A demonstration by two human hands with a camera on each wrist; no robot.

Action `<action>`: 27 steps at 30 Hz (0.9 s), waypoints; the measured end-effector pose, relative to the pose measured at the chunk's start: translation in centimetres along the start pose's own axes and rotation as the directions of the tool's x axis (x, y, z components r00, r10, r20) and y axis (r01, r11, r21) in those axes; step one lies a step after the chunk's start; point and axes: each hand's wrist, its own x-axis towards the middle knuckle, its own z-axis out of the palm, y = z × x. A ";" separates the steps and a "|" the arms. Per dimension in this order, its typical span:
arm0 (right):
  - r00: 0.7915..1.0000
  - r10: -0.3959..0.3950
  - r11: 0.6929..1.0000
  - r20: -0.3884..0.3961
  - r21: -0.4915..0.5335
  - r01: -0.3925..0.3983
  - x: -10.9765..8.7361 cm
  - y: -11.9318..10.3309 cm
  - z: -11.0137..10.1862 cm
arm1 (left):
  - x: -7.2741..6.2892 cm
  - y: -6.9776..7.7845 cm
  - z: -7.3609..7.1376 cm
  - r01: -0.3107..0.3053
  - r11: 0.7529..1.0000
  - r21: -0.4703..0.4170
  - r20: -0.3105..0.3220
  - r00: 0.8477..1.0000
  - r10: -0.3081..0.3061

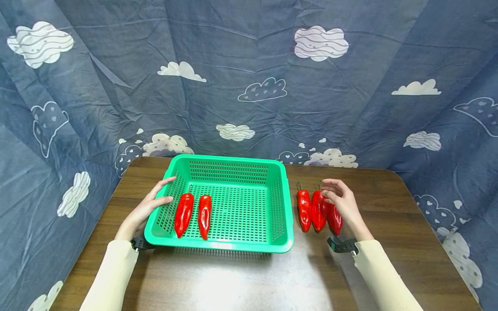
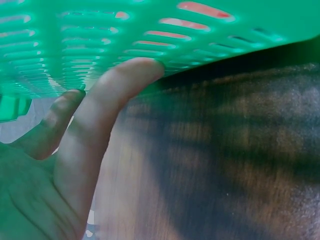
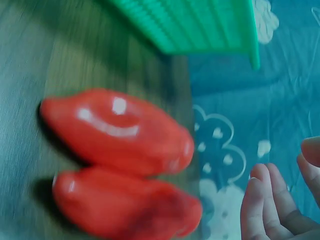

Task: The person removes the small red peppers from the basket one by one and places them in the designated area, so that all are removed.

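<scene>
One green rectangular basket (image 1: 218, 245), walls and base perforated with slots, is placed left of centre in the lower half of the frame. Two glossy red peppers are contained in its left half: a broader pepper (image 1: 184, 215) near the left wall, its dark stem pointed toward the top of the frame, and a slimmer pepper (image 1: 204, 216) just beside it. Three more red items are laid side by side on the brown wood-grained surface (image 1: 389, 224), right of the basket: a near pepper (image 1: 304, 211) topped by a thin loop, a middle pepper (image 1: 318, 211), and an outer pepper (image 1: 334, 219) partly covered by a hand; two of these are seen touching in the right wrist view. The left hand (image 1: 145, 209) is placed at the basket's left side, fingers extended, thumb spread from them. The right hand (image 1: 344, 205) is held over the upper ends of the middle and outer peppers, fingers lightly bent, thumb and fingertips parted. A dark band is worn at the left wrist (image 1: 142, 244) and another at the right (image 1: 340, 245); any lettering on them is too small to be read. Cream sleeves (image 1: 383, 276) are worn. White clouds are printed on the blue cloth (image 1: 241, 52) hung behind.
</scene>
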 end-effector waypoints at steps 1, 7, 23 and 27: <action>1.000 0.002 1.000 0.011 0.007 -0.002 0.0 -0.3 0.3 | 0.0 0.0 0.0 0.002 1.000 -0.005 0.001 1.000 -0.002; 0.998 0.015 0.999 0.065 0.049 -0.018 0.1 -1.6 1.9 | 0.0 0.1 0.1 0.010 1.000 -0.005 0.001 1.000 -0.010; 0.980 -0.038 0.994 0.196 0.110 0.016 0.9 -4.4 5.8 | -0.1 0.1 0.0 0.004 1.000 -0.002 -0.003 1.000 -0.004; 0.973 -0.037 0.993 0.226 0.118 0.011 1.0 -5.0 6.6 | 0.0 0.0 0.0 0.003 1.000 0.009 -0.009 1.000 -0.003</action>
